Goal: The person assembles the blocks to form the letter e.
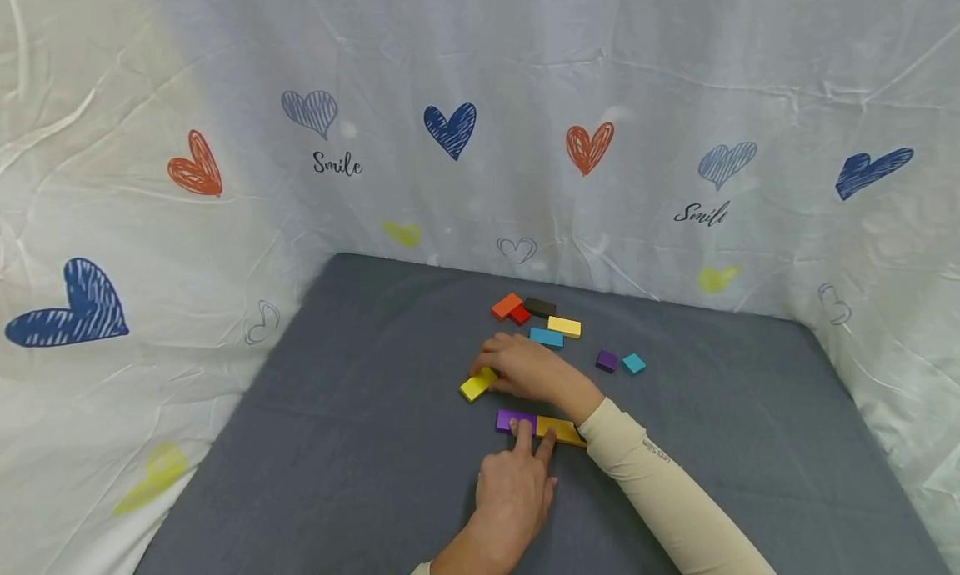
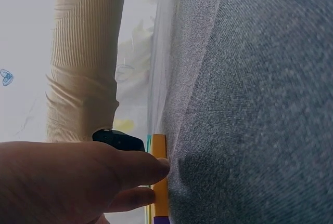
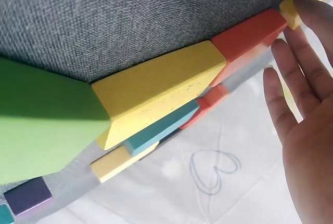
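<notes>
My left hand (image 1: 513,487) reaches forward with extended fingers. Its fingertips rest on a purple block (image 1: 510,420) and the orange-yellow block (image 1: 564,431) that lies end to end with it. Farther forward, my right hand (image 1: 528,367) pinches a bright yellow block (image 1: 477,385) between thumb and fingers at the tabletop. The right wrist view reveals a row mostly hidden from the head camera by the right hand and arm: a green block (image 3: 41,120), a yellow block (image 3: 161,81) and a red block (image 3: 250,39), touching end to end. The held block is at the red one's far end.
Behind the right hand lie orange (image 1: 507,306), red (image 1: 520,314), black (image 1: 540,307), pale yellow (image 1: 565,327) and blue (image 1: 547,337) blocks. Small purple (image 1: 607,361) and teal (image 1: 633,363) blocks sit to the right. A white curtain (image 1: 517,58) surrounds the grey tabletop (image 1: 337,442).
</notes>
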### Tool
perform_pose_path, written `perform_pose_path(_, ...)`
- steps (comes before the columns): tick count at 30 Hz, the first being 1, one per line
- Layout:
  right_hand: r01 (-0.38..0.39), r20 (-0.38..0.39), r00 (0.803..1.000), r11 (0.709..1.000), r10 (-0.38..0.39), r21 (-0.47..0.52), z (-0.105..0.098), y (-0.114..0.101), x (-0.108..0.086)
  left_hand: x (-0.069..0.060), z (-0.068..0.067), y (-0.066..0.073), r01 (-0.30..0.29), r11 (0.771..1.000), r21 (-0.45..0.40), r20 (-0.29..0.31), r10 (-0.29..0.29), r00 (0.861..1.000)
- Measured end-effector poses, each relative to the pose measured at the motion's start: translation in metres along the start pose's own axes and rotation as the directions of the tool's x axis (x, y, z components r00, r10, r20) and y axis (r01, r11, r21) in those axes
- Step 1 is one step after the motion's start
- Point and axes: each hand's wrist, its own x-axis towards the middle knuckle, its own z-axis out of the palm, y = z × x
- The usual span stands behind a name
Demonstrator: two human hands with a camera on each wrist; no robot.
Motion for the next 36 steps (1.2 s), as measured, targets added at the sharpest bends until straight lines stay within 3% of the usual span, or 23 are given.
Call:
perform_pose_path(23, -0.032, 0.046, 0.998, 0.999, 0.032, 0.011, -0.001, -0.001, -0.007, -0.002, 0.002, 0.002, -0.006, 1.000, 0.002, -0.024, 0.006, 1.000)
perform_pose_path(28, -0.031, 0.030, 0.999, 0.999, 0.030, 0.016, -0.002, 0.000, -0.010, -0.001, 0.001, 0.002, -0.005, 1.000, -0.003, -0.001, 0.005, 1.000)
perform_pose_path(36, -0.027, -0.029, 0.999, 0.999, 0.028, 0.034, -0.012, 0.002, -0.021, -0.001, 0.001, 0.001, 0.001, 1.000, 0.015, -0.018, 0.000, 1.000)
